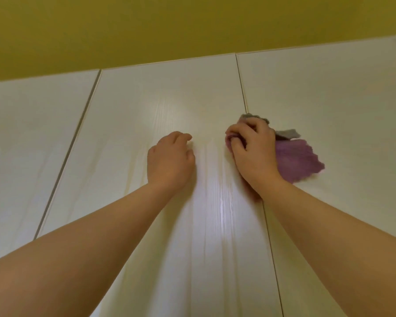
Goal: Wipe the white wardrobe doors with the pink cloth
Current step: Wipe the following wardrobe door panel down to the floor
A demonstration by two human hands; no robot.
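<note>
Pink cloth (295,161) is gripped by the right hand (254,152), trailing rightward; left hand (169,161) alongside, loosely curled, empty.

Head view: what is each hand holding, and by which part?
Right hand grips the cloth by its bunched left end; the rest trails right. Left hand holds nothing, fingers loosely curled against the door.
</note>
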